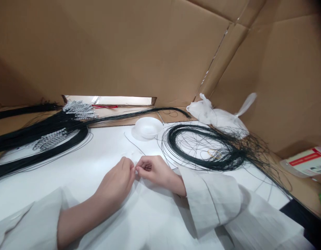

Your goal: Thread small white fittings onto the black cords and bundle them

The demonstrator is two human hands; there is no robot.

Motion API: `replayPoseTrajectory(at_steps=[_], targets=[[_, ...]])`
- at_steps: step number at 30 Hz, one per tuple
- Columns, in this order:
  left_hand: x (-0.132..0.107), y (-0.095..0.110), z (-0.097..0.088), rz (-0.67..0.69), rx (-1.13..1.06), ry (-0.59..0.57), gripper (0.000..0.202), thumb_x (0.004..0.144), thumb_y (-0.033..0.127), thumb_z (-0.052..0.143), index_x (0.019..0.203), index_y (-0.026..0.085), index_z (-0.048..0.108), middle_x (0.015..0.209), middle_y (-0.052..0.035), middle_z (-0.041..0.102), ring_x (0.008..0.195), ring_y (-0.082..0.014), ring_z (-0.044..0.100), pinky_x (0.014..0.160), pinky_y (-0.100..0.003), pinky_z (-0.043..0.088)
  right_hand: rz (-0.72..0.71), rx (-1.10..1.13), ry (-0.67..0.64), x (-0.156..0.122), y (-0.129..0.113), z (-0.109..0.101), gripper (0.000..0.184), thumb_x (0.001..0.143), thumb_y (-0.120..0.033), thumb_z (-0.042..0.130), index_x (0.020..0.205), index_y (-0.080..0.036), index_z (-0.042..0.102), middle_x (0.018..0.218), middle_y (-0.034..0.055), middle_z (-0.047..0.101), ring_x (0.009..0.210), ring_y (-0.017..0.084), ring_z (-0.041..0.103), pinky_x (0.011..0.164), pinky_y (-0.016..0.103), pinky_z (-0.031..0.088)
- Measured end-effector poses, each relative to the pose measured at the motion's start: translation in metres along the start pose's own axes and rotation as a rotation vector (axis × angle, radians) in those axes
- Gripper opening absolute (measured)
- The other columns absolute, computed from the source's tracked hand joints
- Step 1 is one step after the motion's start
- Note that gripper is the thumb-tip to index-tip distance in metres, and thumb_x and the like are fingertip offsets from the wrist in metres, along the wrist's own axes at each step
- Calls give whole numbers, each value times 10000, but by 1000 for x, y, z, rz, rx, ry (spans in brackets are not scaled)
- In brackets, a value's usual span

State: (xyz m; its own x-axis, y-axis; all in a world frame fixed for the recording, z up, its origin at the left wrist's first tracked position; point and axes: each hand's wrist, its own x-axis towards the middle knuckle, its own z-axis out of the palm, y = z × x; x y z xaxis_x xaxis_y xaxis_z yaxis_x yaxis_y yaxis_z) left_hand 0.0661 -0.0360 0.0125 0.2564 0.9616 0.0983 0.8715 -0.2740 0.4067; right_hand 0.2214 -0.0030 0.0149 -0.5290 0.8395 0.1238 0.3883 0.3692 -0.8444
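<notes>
My left hand [118, 178] and my right hand [156, 171] meet over the white table in the head view, fingertips pinched close together. A thin black cord [134, 144] sticks out beyond them, running down to the curled fingers of my right hand. Whatever sits between the fingertips of my left hand is too small or hidden to make out. Just past the hands stands a white bowl [149, 127]; its inside looks plain white. To the right of it lies a loose coil of black cords [173, 139], its strands fraying out at the far right end.
Thick bundles of black cord [32, 158] lie at the left, with black-and-white patterned pieces [81, 110] on them. A knotted white plastic bag [220, 117] sits behind the coil. Cardboard walls [118, 48] enclose the back and right. A labelled container [307, 162] stands at far right.
</notes>
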Motion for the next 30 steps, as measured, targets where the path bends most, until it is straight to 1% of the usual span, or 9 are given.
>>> replayPoseTrajectory(at_steps=[4,8,11,14,18,21,25,27,30], targets=[[1,0,-1,-2,-17,-30,204,887,297,217,741,217,336,723,-23,463,585,-185,491,516,-299,355,53,154,-24,2,6,2,74,745,-166,505,717,-148,570,636,9,621,567,94,559,526,188,414],[0,-1,-1,3,-37,-46,191,885,288,218,749,217,332,733,-24,464,587,-182,487,517,-298,349,60,219,-44,2,7,2,46,732,-158,510,707,-149,548,625,9,614,557,94,556,514,187,413],[0,-2,0,6,-38,-49,183,884,277,217,746,216,321,739,-25,459,587,-180,483,519,-299,350,67,226,-69,1,6,1,59,738,-154,499,725,-148,556,630,11,620,550,93,557,518,189,419],[0,-2,1,7,-39,-45,173,883,268,222,749,215,319,751,-29,463,595,-179,488,521,-299,359,57,209,-99,0,5,1,137,774,-169,465,788,-144,598,662,17,627,537,85,556,529,190,428],[0,-3,1,16,-50,-16,159,881,254,241,770,210,346,774,-34,482,620,-181,508,533,-299,379,40,109,-70,-1,3,0,189,790,-173,454,803,-142,641,651,13,618,522,79,545,528,185,413],[5,-12,-1,-30,-73,49,178,890,286,251,803,208,385,803,-34,507,663,-190,535,581,-320,415,65,68,-19,0,2,0,161,768,-164,480,763,-138,638,566,-1,586,515,85,527,525,188,399],[17,-36,-4,-104,-8,190,177,870,287,330,948,181,448,976,-78,530,890,-237,552,737,-368,437,128,153,-1,2,4,0,101,728,-143,499,700,-134,595,514,-13,542,483,83,499,483,185,376],[22,-45,-4,-88,34,190,195,858,258,355,979,167,478,995,-83,538,925,-240,546,773,-370,430,143,186,-5,3,6,1,95,724,-147,502,700,-133,592,510,-13,535,479,83,495,473,184,371],[26,-49,-3,-79,71,176,214,857,242,353,961,164,522,968,-76,559,893,-234,556,766,-362,431,154,214,-19,3,7,2,103,732,-174,512,704,-127,599,537,-1,551,476,79,495,473,185,381]])
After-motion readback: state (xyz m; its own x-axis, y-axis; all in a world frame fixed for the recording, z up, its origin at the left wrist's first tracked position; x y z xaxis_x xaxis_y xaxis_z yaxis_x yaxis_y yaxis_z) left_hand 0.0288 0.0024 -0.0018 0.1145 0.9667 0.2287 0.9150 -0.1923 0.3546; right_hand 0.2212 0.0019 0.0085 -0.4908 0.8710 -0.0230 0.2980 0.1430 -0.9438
